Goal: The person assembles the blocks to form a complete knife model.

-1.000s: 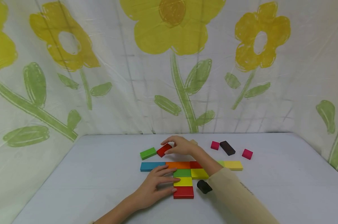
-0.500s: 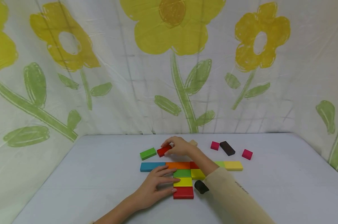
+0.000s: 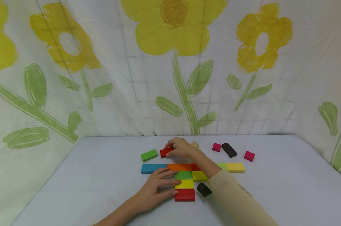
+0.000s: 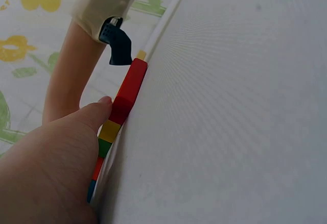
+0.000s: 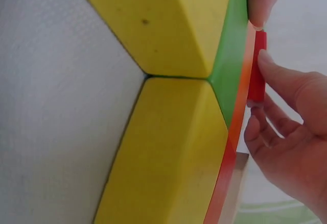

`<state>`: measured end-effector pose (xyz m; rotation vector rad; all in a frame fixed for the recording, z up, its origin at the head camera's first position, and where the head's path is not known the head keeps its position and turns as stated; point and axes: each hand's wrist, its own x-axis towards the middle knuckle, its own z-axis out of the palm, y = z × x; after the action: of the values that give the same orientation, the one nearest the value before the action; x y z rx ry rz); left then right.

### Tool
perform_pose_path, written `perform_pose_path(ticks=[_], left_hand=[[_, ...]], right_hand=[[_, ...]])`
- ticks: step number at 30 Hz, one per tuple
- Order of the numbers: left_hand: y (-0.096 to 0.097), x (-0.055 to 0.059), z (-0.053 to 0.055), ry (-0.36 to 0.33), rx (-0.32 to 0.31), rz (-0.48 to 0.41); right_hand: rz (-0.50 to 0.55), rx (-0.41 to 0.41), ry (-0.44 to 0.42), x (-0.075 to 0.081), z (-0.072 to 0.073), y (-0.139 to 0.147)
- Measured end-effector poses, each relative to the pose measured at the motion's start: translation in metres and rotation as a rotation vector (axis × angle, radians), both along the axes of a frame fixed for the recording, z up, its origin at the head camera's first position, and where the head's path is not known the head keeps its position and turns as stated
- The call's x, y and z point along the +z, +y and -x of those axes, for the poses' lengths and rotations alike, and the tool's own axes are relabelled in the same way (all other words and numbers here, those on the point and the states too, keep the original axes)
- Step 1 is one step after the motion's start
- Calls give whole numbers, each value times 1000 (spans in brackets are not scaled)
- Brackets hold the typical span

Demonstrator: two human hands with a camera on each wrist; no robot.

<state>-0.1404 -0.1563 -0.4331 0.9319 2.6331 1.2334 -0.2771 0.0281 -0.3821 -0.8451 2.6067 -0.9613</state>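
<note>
In the head view my left hand [image 3: 153,188] lies with fairly straight fingers on the left side of a column of blocks: a green block [image 3: 184,174], a yellow block [image 3: 187,184] and a red block [image 3: 184,195]. In the left wrist view its thumb touches the near red block [image 4: 132,86]. Beyond the flat row, my right hand [image 3: 180,148] pinches another red block [image 3: 164,152] between thumb and fingers; the right wrist view also shows this red block [image 5: 259,71] in its grip. The row holds a blue block [image 3: 151,168] and an orange block [image 3: 180,167].
A loose green block [image 3: 149,155] lies left of the pinched one. Farther right are two pink cubes [image 3: 217,147], a dark brown block [image 3: 229,150] and a partly hidden beige block [image 3: 195,144]. A black wrist device [image 3: 204,190] juts from the right sleeve.
My right fingers have closed on the far red block, which has turned and shifted slightly right. The left hand has stayed in place on the column.
</note>
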Motion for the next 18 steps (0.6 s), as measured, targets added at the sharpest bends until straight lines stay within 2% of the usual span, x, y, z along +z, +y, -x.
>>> perform_pose_path(ticks=[9, 18], left_hand=[[0, -1, 0, 18, 8, -4], [0, -1, 0, 30, 10, -6]], right_hand=[[-12, 7, 60, 1, 0, 14], [3, -5, 90, 7, -11, 30]])
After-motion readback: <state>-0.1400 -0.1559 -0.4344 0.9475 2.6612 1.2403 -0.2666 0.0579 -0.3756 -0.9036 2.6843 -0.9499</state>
